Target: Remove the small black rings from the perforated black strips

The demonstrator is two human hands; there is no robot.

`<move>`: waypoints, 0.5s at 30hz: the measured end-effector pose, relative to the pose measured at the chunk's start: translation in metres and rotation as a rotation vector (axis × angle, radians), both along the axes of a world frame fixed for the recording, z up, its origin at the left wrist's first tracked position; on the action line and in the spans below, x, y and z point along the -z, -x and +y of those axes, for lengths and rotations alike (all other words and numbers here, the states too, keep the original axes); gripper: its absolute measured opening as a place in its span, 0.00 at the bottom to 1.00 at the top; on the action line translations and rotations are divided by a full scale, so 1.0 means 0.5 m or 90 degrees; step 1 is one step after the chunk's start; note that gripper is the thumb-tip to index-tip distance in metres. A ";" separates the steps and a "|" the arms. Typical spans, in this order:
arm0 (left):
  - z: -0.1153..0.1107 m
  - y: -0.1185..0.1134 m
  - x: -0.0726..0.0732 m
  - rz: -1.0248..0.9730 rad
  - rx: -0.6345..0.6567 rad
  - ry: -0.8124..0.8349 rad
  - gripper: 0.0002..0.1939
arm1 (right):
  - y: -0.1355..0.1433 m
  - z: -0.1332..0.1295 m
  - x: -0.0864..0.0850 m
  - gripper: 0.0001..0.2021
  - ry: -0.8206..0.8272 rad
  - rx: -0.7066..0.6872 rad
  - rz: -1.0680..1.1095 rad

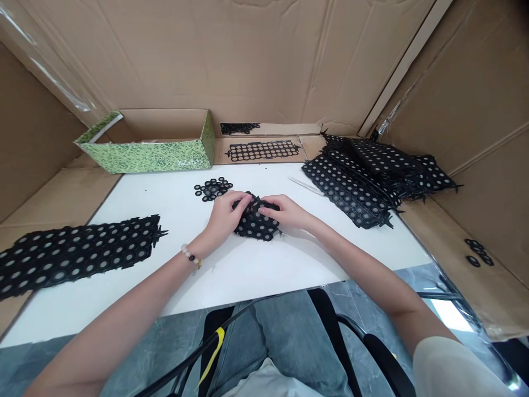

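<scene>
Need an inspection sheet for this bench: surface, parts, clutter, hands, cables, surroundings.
Surface: white tabletop, cardboard along left, back and right.
Parts: small black dotted piece in both hands; loose black rings just beyond; long dotted sheet at left; overlapping sheets at right.
Clutter: green-patterned box and perforated sheet at back; slim pale tool by the overlapping sheets.
Hands: left hand and right hand both grip the small piece.
Cables: dark cord-like strip with yellow section near the lap; cannot tell if cable.
Surroundings: cardboard walls, black chair.
</scene>
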State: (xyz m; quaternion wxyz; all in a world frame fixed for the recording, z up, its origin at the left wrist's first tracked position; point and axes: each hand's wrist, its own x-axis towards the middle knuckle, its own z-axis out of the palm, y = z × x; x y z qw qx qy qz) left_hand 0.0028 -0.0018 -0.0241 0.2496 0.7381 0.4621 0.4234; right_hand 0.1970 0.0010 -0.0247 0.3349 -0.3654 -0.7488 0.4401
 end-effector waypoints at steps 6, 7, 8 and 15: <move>0.093 0.066 0.022 -0.261 -0.207 0.126 0.14 | -0.004 0.003 -0.001 0.12 0.064 0.083 0.017; 0.108 0.082 0.022 -0.247 -0.256 0.097 0.14 | -0.005 0.004 0.000 0.11 0.084 0.102 0.047; 0.118 0.097 0.021 -0.196 -0.284 0.066 0.13 | -0.005 0.006 0.002 0.11 0.112 0.123 0.084; 0.061 0.066 -0.008 0.123 -0.149 -0.172 0.09 | -0.003 0.013 0.012 0.18 0.206 0.244 0.192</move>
